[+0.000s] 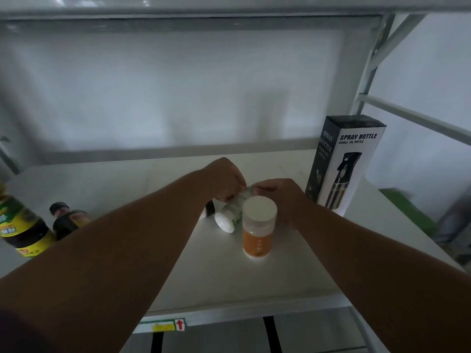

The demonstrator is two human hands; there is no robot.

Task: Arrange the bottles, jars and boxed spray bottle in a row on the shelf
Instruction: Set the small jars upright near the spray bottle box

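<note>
Nearest, front rail of shelf point(254, 286) with yellow label strip and red arrow sticker point(180, 324); floor below dim, two dark stripes. Shelf board white, bare across front half. Orange-labelled jar point(257, 231) upright with white lid, mid-shelf. Just behind it, white jar with green label point(233, 208) tilted, lid end toward camera and low; whether touching the board, cannot tell. Left hand point(225, 180) clamped on its upper end from the left; right hand point(277, 197) closed on the same end from the right, partly hidden by orange jar. Small dark item point(209, 208) just left of tilted jar, mostly hidden. Far left: yellow-labelled dark bottle point(24, 230) and smaller dark bottle point(66, 220), leaning in view. Right rear: boxed spray bottle point(344, 164) upright near steel upright. Beyond, pale grey wall, upper shelf overhead, low light.
</note>
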